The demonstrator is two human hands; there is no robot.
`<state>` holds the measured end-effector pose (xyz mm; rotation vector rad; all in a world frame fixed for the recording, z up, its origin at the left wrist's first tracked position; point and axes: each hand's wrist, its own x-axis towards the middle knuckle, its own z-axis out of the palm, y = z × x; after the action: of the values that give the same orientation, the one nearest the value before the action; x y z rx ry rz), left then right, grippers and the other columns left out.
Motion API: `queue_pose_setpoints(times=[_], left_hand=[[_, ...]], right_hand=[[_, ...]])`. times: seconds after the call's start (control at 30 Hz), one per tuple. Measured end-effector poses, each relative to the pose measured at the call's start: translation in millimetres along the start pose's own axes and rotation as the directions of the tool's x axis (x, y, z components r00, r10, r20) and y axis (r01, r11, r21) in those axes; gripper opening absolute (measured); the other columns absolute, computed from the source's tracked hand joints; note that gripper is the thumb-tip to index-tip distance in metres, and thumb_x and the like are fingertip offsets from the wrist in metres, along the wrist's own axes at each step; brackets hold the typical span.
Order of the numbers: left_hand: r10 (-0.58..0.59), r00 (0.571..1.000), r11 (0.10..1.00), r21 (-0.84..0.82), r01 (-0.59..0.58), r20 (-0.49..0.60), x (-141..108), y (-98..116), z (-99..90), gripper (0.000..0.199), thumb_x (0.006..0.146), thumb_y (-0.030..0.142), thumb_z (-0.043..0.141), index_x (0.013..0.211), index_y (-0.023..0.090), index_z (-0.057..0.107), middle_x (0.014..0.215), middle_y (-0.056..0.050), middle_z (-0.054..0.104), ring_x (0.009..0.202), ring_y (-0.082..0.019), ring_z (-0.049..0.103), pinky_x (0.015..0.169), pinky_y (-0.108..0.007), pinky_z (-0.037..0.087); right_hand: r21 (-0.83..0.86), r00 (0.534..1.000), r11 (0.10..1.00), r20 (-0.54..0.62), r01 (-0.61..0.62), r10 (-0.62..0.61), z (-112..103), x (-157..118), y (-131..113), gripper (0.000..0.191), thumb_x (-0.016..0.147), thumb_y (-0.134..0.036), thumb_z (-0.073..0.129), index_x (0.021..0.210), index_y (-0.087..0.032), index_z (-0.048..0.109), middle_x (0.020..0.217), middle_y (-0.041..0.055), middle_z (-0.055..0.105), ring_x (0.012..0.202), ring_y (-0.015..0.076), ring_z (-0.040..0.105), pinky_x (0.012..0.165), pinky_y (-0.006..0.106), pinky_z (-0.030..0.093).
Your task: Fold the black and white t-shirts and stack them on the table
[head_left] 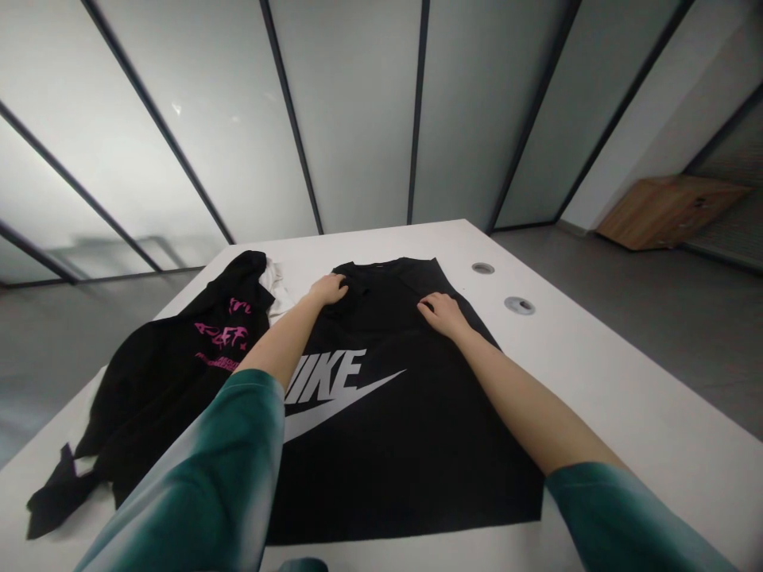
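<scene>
Well, the black Nike shirt (417, 477) lies flat across the middle of the white table (596, 381), its collar toward the table's far edge and its hem just short of the near edge. The left hand (327, 290), coming out of a green sleeve (208, 477), sits at the collar with its fingers (338, 284) curled down into the cloth, which bunches slightly beneath them. Whether they pinch a fold or only press on it, I cannot tell from this view. The right hand (441, 314) rests nearer the table's right side, on the shirt's far half, its fingers loosely spread and pressed on the fabric, pinching nothing that shows. The white Nike logo (339, 389) lies between the forearms, partly hidden by the left arm.

Toward the table's left side, a rumpled black hoodie (160, 381) with pink lettering (220, 330) lies almost touching the shirt, a white cloth (275, 286) showing beside it near the far edge.

A sideways drag from the left hand could catch the hoodie and pull it along, black on black making that easy to miss. Uneven pressure between the hands could skew the shirt or set a crease near the collar. A hard tug could also send the hoodie's loose end over the table's left edge.
</scene>
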<state>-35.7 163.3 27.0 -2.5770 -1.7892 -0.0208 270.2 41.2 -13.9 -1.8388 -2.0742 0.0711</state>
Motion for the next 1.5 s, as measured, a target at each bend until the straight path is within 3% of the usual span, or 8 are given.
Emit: queue_pose_setpoints(times=[0.13, 0.33, 0.47, 0.67, 1.03, 1.17, 1.3, 1.5], left_hand=[[-0.058, 0.989, 0.998, -0.012, 0.06, 0.133, 5, 1, 21.2, 0.082, 0.09, 0.068, 0.038, 0.154, 0.016, 0.034, 0.162, -0.017, 0.028, 0.148, -0.035, 0.029, 0.117, -0.046, 0.029], [-0.25, 0.968, 0.968, -0.023, 0.251, 0.019, 1, 8, 35.4, 0.085, 0.09, 0.071, 0.029, 0.154, 0.015, 0.034, 0.161, -0.02, 0.028, 0.149, -0.038, 0.024, 0.116, -0.053, 0.027], [-0.182, 0.969, 0.983, -0.029, 0.18, -0.164, -9, 12, 32.2, 0.068, 0.096, 0.057, 0.029, 0.141, 0.012, 0.051, 0.149, -0.02, 0.047, 0.139, -0.034, 0.042, 0.112, -0.045, 0.034], [-0.124, 0.991, 0.99, -0.055, 0.126, 0.048, -11, 9, 28.4, 0.071, 0.097, 0.058, 0.031, 0.146, 0.009, 0.045, 0.157, -0.02, 0.036, 0.145, -0.032, 0.034, 0.116, -0.044, 0.031], [0.038, 0.997, 0.995, -0.086, -0.044, -0.069, -79, 1, 15.9, 0.055, 0.093, 0.048, 0.045, 0.137, 0.016, 0.055, 0.138, -0.013, 0.058, 0.128, -0.027, 0.054, 0.11, -0.036, 0.039], [-0.021, 0.999, 0.997, -0.072, 0.025, 0.048, -116, 8, 25.8, 0.076, 0.092, 0.062, 0.04, 0.152, 0.015, 0.037, 0.157, -0.017, 0.038, 0.144, -0.033, 0.035, 0.115, -0.041, 0.03], [-0.076, 0.99, 0.995, -0.05, 0.082, 0.118, -134, 21, 37.1, 0.082, 0.092, 0.069, 0.031, 0.156, 0.018, 0.029, 0.164, -0.016, 0.022, 0.15, -0.039, 0.021, 0.117, -0.05, 0.024], [-0.116, 0.991, 0.992, -0.042, 0.119, 0.072, -130, 26, 44.8, 0.083, 0.092, 0.071, 0.026, 0.158, 0.021, 0.025, 0.165, -0.013, 0.019, 0.151, -0.038, 0.016, 0.119, -0.053, 0.02]], right_hand=[[0.022, 1.0, 1.0, -0.002, 0.017, -0.017, 2, 0, 3, 0.036, 0.1, -0.037, 0.042, 0.112, -0.021, 0.072, 0.12, 0.0093, 0.068, 0.111, 0.0262, 0.058, 0.097, 0.038, 0.042], [0.038, 1.0, 0.999, 0.007, 0.023, -0.024, 4, 1, 5, 0.036, 0.1, -0.039, 0.042, 0.112, -0.021, 0.071, 0.121, 0.01, 0.067, 0.112, 0.0256, 0.058, 0.097, 0.037, 0.042], [0.026, 1.0, 0.999, 0.002, 0.024, -0.024, 3, 0, 4, 0.036, 0.1, -0.038, 0.042, 0.11, -0.02, 0.072, 0.119, 0.01, 0.068, 0.11, 0.0257, 0.058, 0.096, 0.037, 0.042], [0.02, 1.0, 1.0, -0.011, 0.019, -0.018, 4, -1, 3, 0.035, 0.099, -0.036, 0.042, 0.11, -0.02, 0.071, 0.12, 0.0095, 0.068, 0.112, 0.0258, 0.058, 0.097, 0.038, 0.042], [0.307, 0.959, 0.949, -0.241, -0.072, 0.151, -6, 10, 15, 0.037, 0.094, -0.032, 0.041, 0.104, -0.018, 0.073, 0.108, 0.0111, 0.072, 0.104, 0.0259, 0.062, 0.095, 0.039, 0.046], [0.334, 0.96, 0.919, -0.108, -0.21, 0.258, -23, 22, 24, 0.034, 0.093, -0.031, 0.043, 0.106, -0.017, 0.072, 0.109, 0.0099, 0.073, 0.104, 0.025, 0.064, 0.092, 0.036, 0.048], [0.124, 0.979, 0.982, 0.165, -0.145, 0.123, -32, 13, 31, 0.043, 0.092, -0.04, 0.052, 0.126, -0.015, 0.065, 0.13, 0.0154, 0.065, 0.117, 0.0279, 0.061, 0.1, 0.038, 0.045], [-0.199, 0.956, 0.975, 0.255, -0.096, 0.146, -11, -26, 31, 0.083, 0.089, -0.07, 0.045, 0.154, -0.019, 0.038, 0.161, 0.019, 0.028, 0.147, 0.0401, 0.025, 0.115, 0.058, 0.026]])
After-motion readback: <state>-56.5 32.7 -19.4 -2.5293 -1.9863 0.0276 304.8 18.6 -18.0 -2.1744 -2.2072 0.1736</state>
